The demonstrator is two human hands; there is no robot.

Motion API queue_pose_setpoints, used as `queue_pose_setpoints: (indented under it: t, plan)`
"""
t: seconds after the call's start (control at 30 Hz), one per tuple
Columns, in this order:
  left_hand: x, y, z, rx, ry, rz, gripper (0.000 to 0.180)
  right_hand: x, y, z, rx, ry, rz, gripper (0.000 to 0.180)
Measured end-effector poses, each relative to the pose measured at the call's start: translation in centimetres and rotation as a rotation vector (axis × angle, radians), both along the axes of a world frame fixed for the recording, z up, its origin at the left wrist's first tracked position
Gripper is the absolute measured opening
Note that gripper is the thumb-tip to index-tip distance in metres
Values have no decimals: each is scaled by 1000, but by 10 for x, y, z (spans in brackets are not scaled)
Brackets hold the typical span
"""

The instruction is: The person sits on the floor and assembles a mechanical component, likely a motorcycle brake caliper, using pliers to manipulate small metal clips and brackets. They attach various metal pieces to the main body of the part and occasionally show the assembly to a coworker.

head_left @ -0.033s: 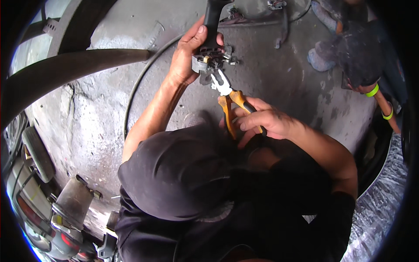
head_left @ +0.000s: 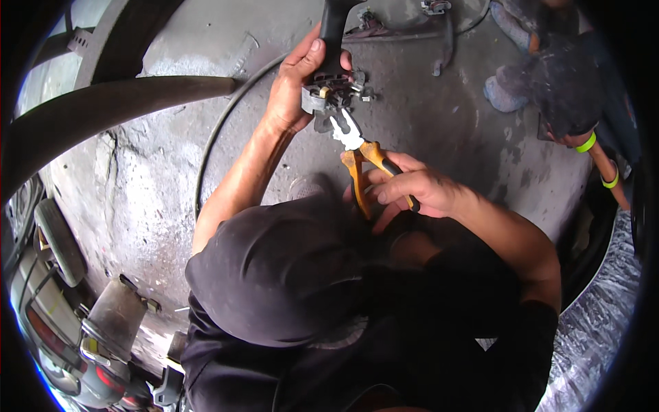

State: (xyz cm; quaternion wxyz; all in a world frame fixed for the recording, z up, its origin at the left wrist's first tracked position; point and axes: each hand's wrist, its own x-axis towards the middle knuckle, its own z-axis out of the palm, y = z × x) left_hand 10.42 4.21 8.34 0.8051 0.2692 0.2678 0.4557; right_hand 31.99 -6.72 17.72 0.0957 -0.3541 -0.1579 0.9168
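My left hand is wrapped round a black bar-shaped part, thumb along its side. A grey and black mechanism with small metal pieces sits at the part's near end. My right hand grips combination pliers with yellow and black handles. The handles are spread and the silver jaws stand apart, pointing up at the mechanism's near edge. Whether the jaws touch it, I cannot tell. My fingers partly cover the handles.
A thick dark curved beam reaches in from the left, with a thin cable beside it on the grey floor. Car parts lie at lower left. Another person's hand with a bright wristband is at right, above clear plastic sheeting.
The pliers' jaws have shifted very slightly to the left. My left hand and the black part look the same.
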Motion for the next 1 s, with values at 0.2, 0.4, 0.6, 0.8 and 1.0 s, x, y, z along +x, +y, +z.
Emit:
queue_pose_setpoints:
  t: [0.2,0.4,0.6,0.8,1.0]
  plan:
    - [-5,4,-2,102,21,-40,50,-10,-6,-15,-109,186,-101,87]
    - [-6,0,8,143,-25,-33,44,-18,-5,-13,-128,187,-132,92]
    - [-6,7,4,141,-188,-83,52,-18,-6,-17,-148,189,-143,91]
    - [-2,7,1,141,-287,-68,47,-24,-17,-22,-168,249,-299,76]
    - [-5,5,-1,166,-223,-93,47,-20,-7,-16,-155,86,-275,62]
